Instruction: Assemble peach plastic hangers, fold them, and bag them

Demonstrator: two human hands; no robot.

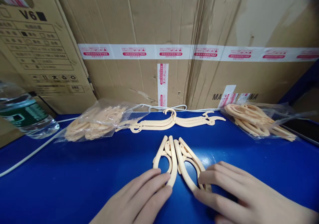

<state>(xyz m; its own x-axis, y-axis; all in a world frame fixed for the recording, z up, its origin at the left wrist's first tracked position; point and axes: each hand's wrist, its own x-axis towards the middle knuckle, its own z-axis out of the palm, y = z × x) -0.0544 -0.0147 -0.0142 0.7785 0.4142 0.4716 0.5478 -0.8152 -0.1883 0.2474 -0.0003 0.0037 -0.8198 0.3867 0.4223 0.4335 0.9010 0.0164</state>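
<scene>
Two folded beige plastic hangers lie side by side in front of me on the blue table, their narrow ends nearly meeting and pointing away. My left hand (142,194) has its fingers closed on the lower end of the left folding hanger (173,161). On the other side, my right hand (231,187) grips the lower outer part of the right folding hanger (183,166) between thumb and fingers. Their lower ends are partly hidden by my fingers. Just beyond them, several unfolded hangers (159,123) lie stacked together with a hook standing up at the middle.
A clear bag of hanger parts (97,121) lies at the left, another bag of hanger parts (251,117) at the right. A water bottle (27,114) stands far left beside a white cable (32,156). Cardboard boxes (139,21) wall off the back of the blue table (74,177).
</scene>
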